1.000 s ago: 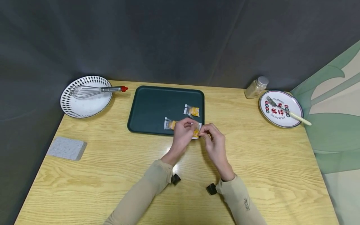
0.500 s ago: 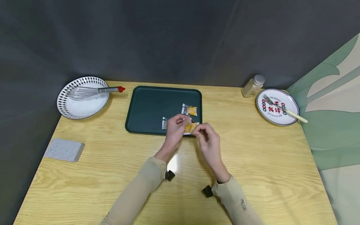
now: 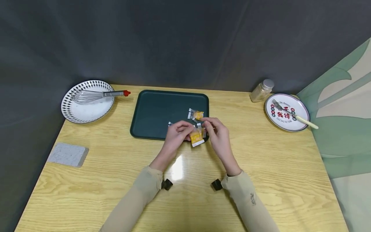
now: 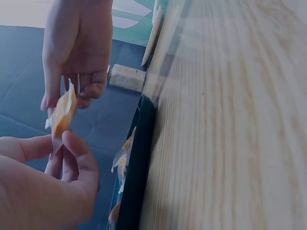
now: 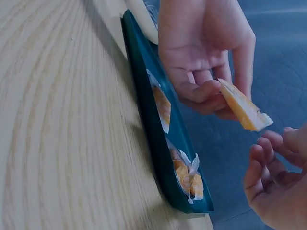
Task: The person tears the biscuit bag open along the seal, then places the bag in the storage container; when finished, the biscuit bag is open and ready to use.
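My left hand (image 3: 186, 133) pinches the lower end of a yellow wrapped snack packet (image 3: 197, 136) and holds it on end over the front right edge of the dark green tray (image 3: 153, 109). My right hand (image 3: 206, 126) hovers at the packet's upper end with its fingers loosely curled. In the right wrist view a small gap shows between the right hand (image 5: 276, 158) and the packet (image 5: 242, 110), which the left hand (image 5: 206, 91) holds. A second packet (image 3: 196, 114) lies on the tray. A third packet (image 3: 169, 123) is mostly hidden behind the left hand.
A patterned plate (image 3: 84, 111) with a whisk (image 3: 95, 94) sits at the back left. A grey sponge (image 3: 68, 154) lies near the left edge. At the back right are a spice jar (image 3: 261, 90) and a printed plate (image 3: 285, 120) with a fork (image 3: 292, 114). A dark curtain stands behind the table.
The packet has turned from lying crosswise between both hands to standing on end. The right hand has let go of it and shifted toward the tray.
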Motion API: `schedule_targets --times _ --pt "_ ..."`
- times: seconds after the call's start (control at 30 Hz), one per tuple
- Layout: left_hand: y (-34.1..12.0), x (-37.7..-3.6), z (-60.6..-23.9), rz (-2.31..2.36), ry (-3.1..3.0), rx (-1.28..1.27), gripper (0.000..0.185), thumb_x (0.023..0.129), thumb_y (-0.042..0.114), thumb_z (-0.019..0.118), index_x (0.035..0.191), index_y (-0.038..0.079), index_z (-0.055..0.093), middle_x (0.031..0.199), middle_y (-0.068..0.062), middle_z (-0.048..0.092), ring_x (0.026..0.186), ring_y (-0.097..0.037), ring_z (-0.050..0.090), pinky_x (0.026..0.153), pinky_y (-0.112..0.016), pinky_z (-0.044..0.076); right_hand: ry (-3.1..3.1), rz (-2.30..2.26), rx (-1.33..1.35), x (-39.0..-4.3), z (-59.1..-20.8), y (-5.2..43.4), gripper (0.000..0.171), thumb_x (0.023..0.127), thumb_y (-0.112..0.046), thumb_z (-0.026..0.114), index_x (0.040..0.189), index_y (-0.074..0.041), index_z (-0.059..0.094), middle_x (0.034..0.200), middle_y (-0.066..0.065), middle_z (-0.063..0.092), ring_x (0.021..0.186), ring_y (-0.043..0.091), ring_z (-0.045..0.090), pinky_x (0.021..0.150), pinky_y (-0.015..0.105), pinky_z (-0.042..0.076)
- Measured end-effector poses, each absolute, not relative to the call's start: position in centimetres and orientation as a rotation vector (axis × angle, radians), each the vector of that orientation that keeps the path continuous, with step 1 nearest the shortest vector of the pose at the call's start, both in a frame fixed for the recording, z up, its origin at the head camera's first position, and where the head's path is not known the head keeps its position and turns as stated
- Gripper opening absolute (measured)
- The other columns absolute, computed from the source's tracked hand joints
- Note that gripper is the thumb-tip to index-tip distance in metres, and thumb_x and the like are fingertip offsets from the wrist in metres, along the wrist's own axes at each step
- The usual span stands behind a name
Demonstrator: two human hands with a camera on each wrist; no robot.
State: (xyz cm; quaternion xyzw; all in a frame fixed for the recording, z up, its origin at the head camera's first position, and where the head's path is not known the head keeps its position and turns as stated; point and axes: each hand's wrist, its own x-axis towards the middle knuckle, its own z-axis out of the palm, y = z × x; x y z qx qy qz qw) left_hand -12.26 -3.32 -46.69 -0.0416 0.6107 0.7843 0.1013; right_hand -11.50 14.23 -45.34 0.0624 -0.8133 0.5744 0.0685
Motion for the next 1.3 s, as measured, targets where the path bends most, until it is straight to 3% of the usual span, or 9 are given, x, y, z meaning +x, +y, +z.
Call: schedule_targets --times 0.1,0.2,0.4,0.53,0.73,0.97,1.3 --pt "-4.1 -12.3 -46.6 2.35 1.754 -0.143 0.01 0.104 -0.001 0.068 0.108 -0.01 0.069 0.092 -0.01 0.073 0.071 -0.014 0.068 0.067 -0.025 0.06 -2.469 1.777 0.163 -11.5 -45.3 14.1 0.027 0.113 -0.009 0.055 0.128 0.009 0.068 0.104 0.022 0.07 0.087 0.038 0.068 0.075 0.033 0.061" --pt "-5.0 -12.5 -46.3 2.395 1.704 -0.184 0.012 0.104 -0.003 0.066 0.111 -0.012 0.066 0.093 -0.011 0.069 0.073 -0.017 0.071 0.072 -0.029 0.064 -2.505 1.835 0.147 -11.4 -45.4 13.9 0.025 0.111 -0.006 0.06 0.129 0.011 0.065 0.104 0.023 0.07 0.085 0.031 0.07 0.074 0.033 0.063" --pt "-6.4 -13.1 -45.7 2.443 1.667 -0.227 0.011 0.106 -0.003 0.065 0.113 -0.011 0.063 0.096 -0.012 0.062 0.075 -0.02 0.074 0.079 -0.032 0.064 -2.485 1.907 0.107 -12.1 -45.2 12.8 0.02 0.104 -0.001 0.07 0.122 0.009 0.067 0.103 0.02 0.071 0.083 0.024 0.071 0.072 0.03 0.062" --pt "-7.3 -13.8 -45.2 2.444 1.675 -0.239 0.008 0.106 -0.002 0.065 0.111 -0.008 0.064 0.095 -0.011 0.067 0.077 -0.02 0.074 0.082 -0.034 0.064 -2.472 1.892 0.118 -13.4 -44.9 11.6 0.018 0.102 0.002 0.071 0.119 0.009 0.068 0.102 0.021 0.072 0.081 0.026 0.071 0.072 0.033 0.063" --pt "-9.5 -16.2 -45.0 2.326 1.886 -0.266 0.014 0.105 -0.001 0.067 0.114 -0.01 0.069 0.092 -0.007 0.075 0.073 -0.013 0.072 0.076 -0.027 0.063 -2.517 1.756 0.196 -16.3 -44.4 9.8 0.019 0.099 0.003 0.074 0.116 0.007 0.068 0.098 0.02 0.075 0.076 0.029 0.073 0.071 0.043 0.064" --pt "-11.2 -18.7 -45.6 2.104 2.116 -0.257 0.02 0.104 0.003 0.07 0.117 -0.012 0.072 0.089 -0.009 0.071 0.07 -0.012 0.069 0.073 -0.026 0.063 -2.777 1.404 0.255 -19.7 -44.7 8.1 0.014 0.099 -0.002 0.078 0.11 0.003 0.072 0.094 0.014 0.076 0.072 0.023 0.074 0.068 0.034 0.061" --pt "-11.5 -19.9 -47.3 1.902 2.293 -0.249 0.018 0.1 0.002 0.074 0.114 -0.01 0.073 0.087 -0.011 0.072 0.061 -0.007 0.066 0.064 -0.022 0.06 -2.999 1.015 0.311 -21.0 -45.3 7.1 0.012 0.1 -0.003 0.075 0.111 0.001 0.072 0.096 0.012 0.072 0.082 0.025 0.068 0.076 0.04 0.059"
